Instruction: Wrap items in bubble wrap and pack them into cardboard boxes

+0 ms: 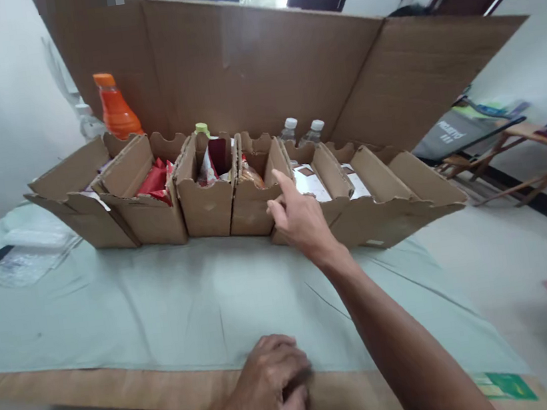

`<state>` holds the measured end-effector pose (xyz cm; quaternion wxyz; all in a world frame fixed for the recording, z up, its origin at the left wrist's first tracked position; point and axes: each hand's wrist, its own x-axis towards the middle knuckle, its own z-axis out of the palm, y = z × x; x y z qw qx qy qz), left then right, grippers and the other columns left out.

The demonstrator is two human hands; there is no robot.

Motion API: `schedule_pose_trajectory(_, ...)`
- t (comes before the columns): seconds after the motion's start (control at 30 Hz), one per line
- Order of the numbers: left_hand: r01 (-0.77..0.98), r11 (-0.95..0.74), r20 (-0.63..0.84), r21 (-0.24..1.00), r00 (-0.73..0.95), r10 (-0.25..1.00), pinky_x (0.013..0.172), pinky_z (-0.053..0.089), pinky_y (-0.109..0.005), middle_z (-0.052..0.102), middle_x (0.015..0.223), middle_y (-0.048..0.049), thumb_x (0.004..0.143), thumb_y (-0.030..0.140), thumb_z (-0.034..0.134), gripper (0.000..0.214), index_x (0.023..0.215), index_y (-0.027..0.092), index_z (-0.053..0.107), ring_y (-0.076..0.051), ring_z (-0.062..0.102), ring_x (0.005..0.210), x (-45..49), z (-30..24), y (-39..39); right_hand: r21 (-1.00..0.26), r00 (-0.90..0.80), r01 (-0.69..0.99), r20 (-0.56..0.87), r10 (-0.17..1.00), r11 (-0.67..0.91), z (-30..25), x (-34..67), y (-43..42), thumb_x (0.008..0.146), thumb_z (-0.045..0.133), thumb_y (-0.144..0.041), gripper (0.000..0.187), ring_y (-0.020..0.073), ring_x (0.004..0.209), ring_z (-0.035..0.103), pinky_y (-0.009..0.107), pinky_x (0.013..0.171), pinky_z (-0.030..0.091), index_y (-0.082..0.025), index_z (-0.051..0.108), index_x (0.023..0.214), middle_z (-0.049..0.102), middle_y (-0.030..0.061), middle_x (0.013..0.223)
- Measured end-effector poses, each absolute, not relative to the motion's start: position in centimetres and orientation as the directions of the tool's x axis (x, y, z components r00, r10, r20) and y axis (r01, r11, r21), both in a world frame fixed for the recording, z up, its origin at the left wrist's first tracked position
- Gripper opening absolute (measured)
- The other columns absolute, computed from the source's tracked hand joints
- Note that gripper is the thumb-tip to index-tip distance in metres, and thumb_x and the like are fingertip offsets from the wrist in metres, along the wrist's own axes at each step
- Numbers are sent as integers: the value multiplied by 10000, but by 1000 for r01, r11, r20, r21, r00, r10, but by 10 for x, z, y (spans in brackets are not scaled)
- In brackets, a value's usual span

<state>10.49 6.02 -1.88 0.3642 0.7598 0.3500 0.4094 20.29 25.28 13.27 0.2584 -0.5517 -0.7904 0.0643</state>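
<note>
- Pointing toward the row of boxes (257,214) near its middle, the right hand (303,218) keeps thumb and index finger apart, nothing visible in its grasp; whether the fingertip touches cardboard, I cannot tell.
- Well in front of the row, the left hand (271,383) lies at the brown edge of the desk (100,381), fingers loosely curled, thumb apart.
- In the row's fourth box from the left, a shiny red-and-orange packet (252,174) sits partly hidden by brown cardboard with a wavy rim.
- Further left in the row: a dark-red packet (217,155) and a crinkled red packet (155,180).
- Under the row: creased pale-green cloth (179,291); to its left, clear plastic bags (32,253).
- Behind the row: an orange bottle (119,111), white-capped bottles (315,133) partly blocked by boxes, and a tall cardboard panel (265,65).
</note>
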Motion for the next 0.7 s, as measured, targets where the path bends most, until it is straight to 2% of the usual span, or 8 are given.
schedule_pose_trajectory(0.07, 199, -508, 427, 838, 340, 838, 955, 575, -466, 781, 987, -94, 707, 35, 607, 405, 1076, 165, 714, -286, 702, 1026, 105, -20, 58, -249, -227, 927, 225, 947, 282, 143, 181, 272, 978, 529, -188, 521, 294, 973, 739, 437, 925, 544, -152, 532, 1498, 787, 136, 1031)
schedule_pose_trajectory(0.13, 186, -530, 487, 828, 232, 842, 930, 585, -454, 776, 1023, -102, 729, 36, 603, 402, 1093, 169, 706, -278, 702, 1021, 103, -23, 55, -157, -189, 963, 186, 964, 219, 144, 168, 284, 993, 507, -185, 379, 313, 1044, 732, 420, 930, 537, -153, 665, 1336, 778, 171, 1099)
schedule_pose_trajectory(0.2, 184, -537, 521, 823, 131, 844, 951, 584, -450, 761, 1110, -111, 744, 28, 592, 429, 1132, 184, 692, -275, 693, 1076, 100, -26, 53, -123, -171, 973, 192, 966, 197, 143, 161, 285, 1001, 485, -184, 339, 305, 1063, 730, 390, 914, 532, -161, 707, 1255, 781, 166, 1112)
schedule_pose_trajectory(0.3, 201, -498, 511, 844, -17, 859, 1000, 574, -447, 704, 1262, -126, 784, 23, 563, 502, 1242, 213, 646, -267, 669, 1176, 95, -32, 49, -117, -175, 972, 226, 958, 205, 142, 162, 268, 995, 478, -193, 344, 288, 1021, 737, 356, 862, 523, -176, 705, 1253, 795, 140, 1077)
schedule_pose_trajectory(0.43, 229, -403, 451, 886, -227, 863, 1097, 517, -499, 588, 1446, -135, 898, 103, 549, 514, 1388, 257, 556, -290, 577, 1345, 86, -35, 46, -187, -234, 938, 285, 930, 293, 145, 178, 206, 973, 480, -219, 286, 248, 870, 748, 307, 761, 496, -208, 731, 1108, 806, 89, 949)
schedule_pose_trajectory(0.6, 254, -349, 421, 902, -340, 841, 1143, 458, -540, 461, 1572, -138, 961, 241, 578, 599, 1536, 287, 416, -317, 483, 1424, 55, -32, 44, -393, -425, 782, 231, 875, 483, 140, 245, 103, 1001, 499, -299, 223, 166, 635, 712, 246, 583, 482, -241, 714, 980, 769, 2, 762)
schedule_pose_trajectory(0.7, 303, -327, 426, 895, -363, 828, 1163, 426, -570, 438, 1585, -151, 940, 277, 622, 690, 1579, 274, 363, -339, 453, 1440, 33, -24, 48, -442, -410, 734, 317, 855, 516, 129, 310, 61, 965, 579, -307, 163, 163, 724, 752, 216, 579, 534, -277, 730, 1020, 800, 3, 874)
